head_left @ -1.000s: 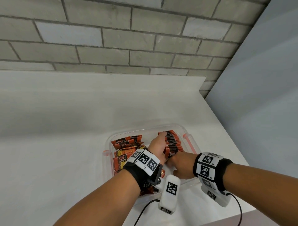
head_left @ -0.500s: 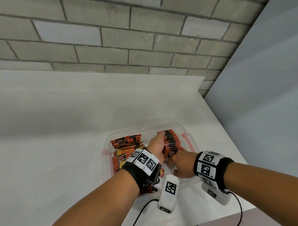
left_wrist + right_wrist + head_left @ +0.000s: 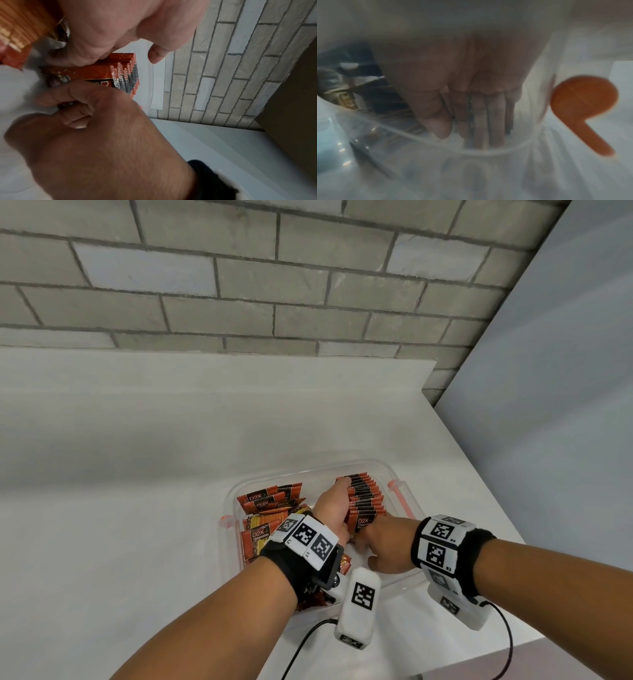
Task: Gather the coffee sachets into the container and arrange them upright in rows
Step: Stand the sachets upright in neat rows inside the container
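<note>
A clear plastic container (image 3: 308, 470) sits near the table's front right corner. On its right side, orange-and-black coffee sachets stand upright in a row (image 3: 366, 498) (image 3: 126, 70). My left hand (image 3: 334, 505) (image 3: 111, 27) lies along the row's left side with its fingers stretched toward the far end, pressing against the sachets. My right hand (image 3: 387, 539) (image 3: 102, 128) is at the near end, its fingers curled onto the front sachets. The right wrist view is blurred through the container wall (image 3: 488, 169); there the right hand (image 3: 453, 81) points its fingers down among sachet edges.
Loose sachets (image 3: 270, 498) lie piled flat in the container's left half. Orange latches (image 3: 399, 498) (image 3: 582, 101) sit on the container's sides. A brick wall stands behind the white table (image 3: 137, 474), and a grey panel stands to the right. The table edge is close in front.
My right hand has shifted slightly toward the near end of the row. The left hand stays against the row's side.
</note>
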Available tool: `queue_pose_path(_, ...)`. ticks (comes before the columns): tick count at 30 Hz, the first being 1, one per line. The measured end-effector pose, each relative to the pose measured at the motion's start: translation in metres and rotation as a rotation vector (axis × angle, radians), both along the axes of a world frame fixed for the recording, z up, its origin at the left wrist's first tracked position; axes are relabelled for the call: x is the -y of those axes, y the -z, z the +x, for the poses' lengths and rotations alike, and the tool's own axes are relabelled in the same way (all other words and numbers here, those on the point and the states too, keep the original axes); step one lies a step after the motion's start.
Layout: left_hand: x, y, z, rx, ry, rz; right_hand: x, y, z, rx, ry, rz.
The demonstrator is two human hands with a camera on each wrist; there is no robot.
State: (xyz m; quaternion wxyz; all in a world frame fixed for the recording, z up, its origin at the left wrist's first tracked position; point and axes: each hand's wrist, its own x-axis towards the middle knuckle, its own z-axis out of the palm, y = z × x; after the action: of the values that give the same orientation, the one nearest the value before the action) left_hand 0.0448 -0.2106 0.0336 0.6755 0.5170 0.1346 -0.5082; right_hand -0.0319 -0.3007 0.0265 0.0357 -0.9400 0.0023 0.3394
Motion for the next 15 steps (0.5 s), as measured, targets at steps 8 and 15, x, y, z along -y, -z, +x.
queue_pose_path(8,-0.002,-0.007,-0.002,0.008,0.011,0.011,0.002,-0.01,-0.005,-0.007,0.003,-0.075)
queue_pose_path(15,-0.004,-0.016,-0.007,-0.01,0.038,0.018,-0.006,-0.005,-0.008,-0.033,0.024,-0.142)
